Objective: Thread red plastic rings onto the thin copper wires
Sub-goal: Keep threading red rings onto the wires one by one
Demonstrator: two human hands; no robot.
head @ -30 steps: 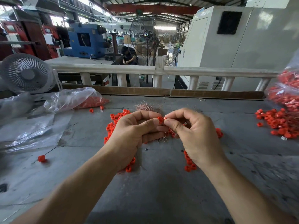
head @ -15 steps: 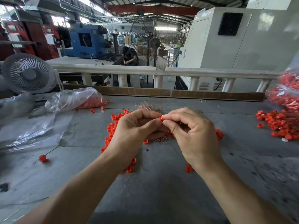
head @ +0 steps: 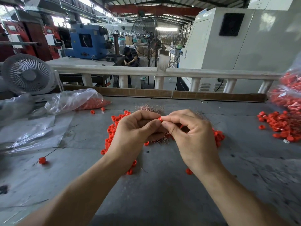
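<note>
My left hand and my right hand meet fingertip to fingertip above the grey table. Between their thumbs and forefingers they pinch one small red ring. Whether a wire passes through it is too fine to tell. A bundle of thin copper wires lies just behind and under the hands, mostly hidden. Loose red rings are scattered beneath and to the left of my left hand, more beside my right hand.
A pile of red rings with wires lies at the right, below a bag of rings. A clear plastic bag with rings and plastic sheets lie at the left. One ring on a wire lies near the left. A small fan stands back left.
Both hands have risen slightly and moved a little away from me, still pinching the ring together. The right fingers have shifted on it.
</note>
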